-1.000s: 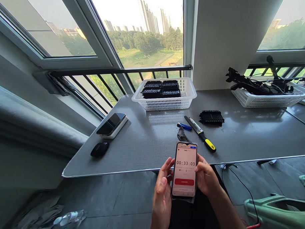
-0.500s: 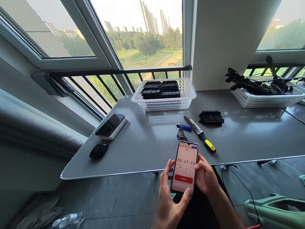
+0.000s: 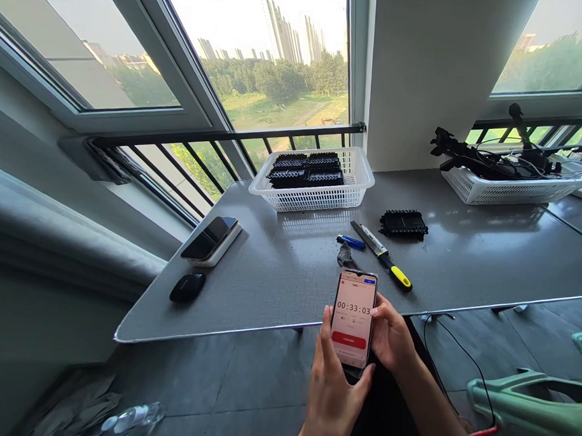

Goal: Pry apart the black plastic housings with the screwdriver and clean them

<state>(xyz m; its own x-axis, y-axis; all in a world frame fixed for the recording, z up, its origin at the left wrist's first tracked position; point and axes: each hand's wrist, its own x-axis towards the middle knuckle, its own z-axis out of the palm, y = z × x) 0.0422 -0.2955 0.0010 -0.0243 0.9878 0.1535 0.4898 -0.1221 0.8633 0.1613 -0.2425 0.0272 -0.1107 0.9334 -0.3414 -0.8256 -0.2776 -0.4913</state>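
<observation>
Both my hands hold a smartphone (image 3: 352,319) upright just in front of the grey table's near edge (image 3: 268,323). Its screen shows a timer reading 00:33:03 above a red button. My left hand (image 3: 333,391) cups the phone from below, fingers along its left side and thumb curled under the bottom edge. My right hand (image 3: 392,339) grips the right side with the thumb resting by the screen.
On the table lie a yellow-handled utility knife (image 3: 382,256), a blue lighter (image 3: 350,241), a grey rag, a black ribbed part (image 3: 403,223), a white basket of black parts (image 3: 316,177), a second phone on a white block (image 3: 210,239) and a black mouse (image 3: 187,287). Another basket with cables (image 3: 512,181) stands far right.
My left hand has slid from the phone's left side to underneath it, thumb now at the bottom edge. The phone tilted slightly and the timer still reads 00:33:03.
</observation>
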